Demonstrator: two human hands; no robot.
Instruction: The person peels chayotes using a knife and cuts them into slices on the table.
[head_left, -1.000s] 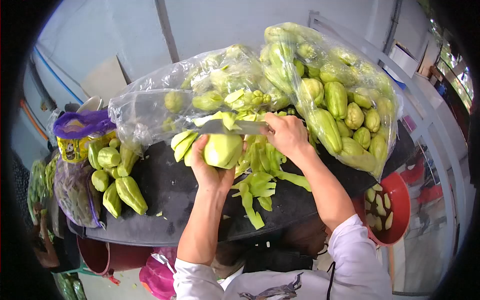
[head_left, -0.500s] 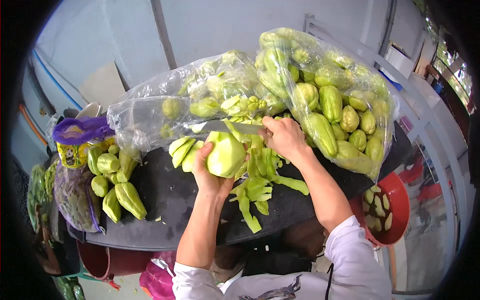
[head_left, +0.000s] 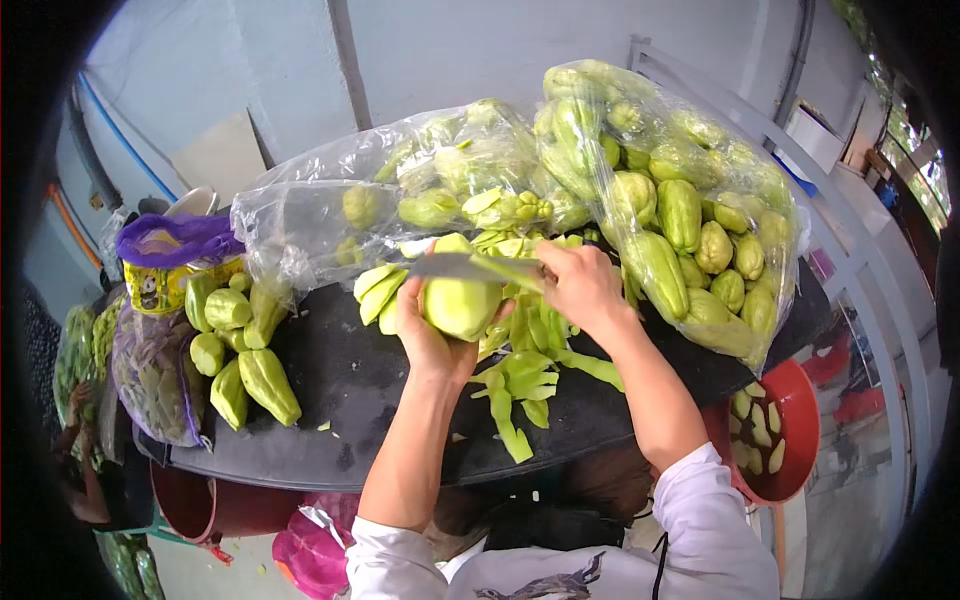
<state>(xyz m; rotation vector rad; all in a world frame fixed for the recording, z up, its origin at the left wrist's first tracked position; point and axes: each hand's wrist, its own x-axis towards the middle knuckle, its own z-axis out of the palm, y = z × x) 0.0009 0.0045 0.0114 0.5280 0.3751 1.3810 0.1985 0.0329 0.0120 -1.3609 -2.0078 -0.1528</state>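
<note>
A pale, peeled chayote [head_left: 462, 310] rests in my left hand [head_left: 428, 335], whose fingers are wrapped around it. My right hand [head_left: 588, 288] is closed on the handle of a knife [head_left: 442, 266]. The blade lies across the top of the chayote, pointing left, and a strip of green peel [head_left: 508, 270] hangs along it near my right hand. Below and beside the chayote, a heap of peel strips [head_left: 525, 375] covers part of the black table [head_left: 330, 360]. Several cut chayote pieces [head_left: 378, 290] are just left of my left hand.
Two clear plastic bags [head_left: 330, 215] of chayotes [head_left: 680, 215] lie along the back. Whole chayotes [head_left: 268, 385] and a purple mesh bag [head_left: 155, 375] are at the left. A red bucket [head_left: 805, 425] with pale pieces stands lower right. Another person's arm [head_left: 88, 480] shows at far left.
The view has shifted slightly, moving the scene right. The knife now lies lower across the chayote, with a peel strip along its blade. Another person's arm has come into view at far left.
</note>
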